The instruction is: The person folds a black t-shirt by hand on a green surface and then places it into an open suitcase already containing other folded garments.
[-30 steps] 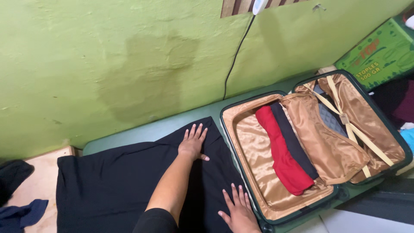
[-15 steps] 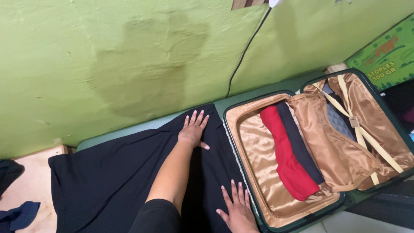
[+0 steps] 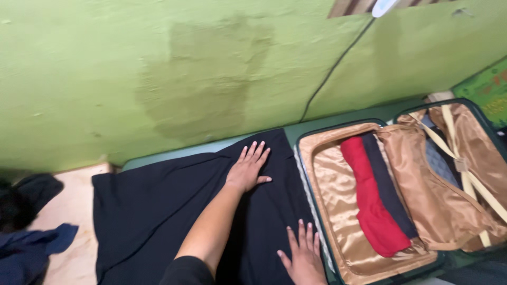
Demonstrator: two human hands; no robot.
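Hands flat: our left hand (image 3: 248,171) and right hand (image 3: 304,258) press the black garment (image 3: 153,211), gripping nothing; soft, limp; we'd pinch its edges.

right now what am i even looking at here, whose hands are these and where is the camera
The camera sits on a person's head and looks down, so both hands are that person's own. The left hand lies flat, fingers spread, on a black garment spread over a green surface beside a green wall. The right hand also presses flat on the garment, near the edge of an open suitcase. Neither hand grips anything. The suitcase has gold lining; inside lie a red rolled cloth and a dark rolled cloth side by side. At far left lies blue clothing.
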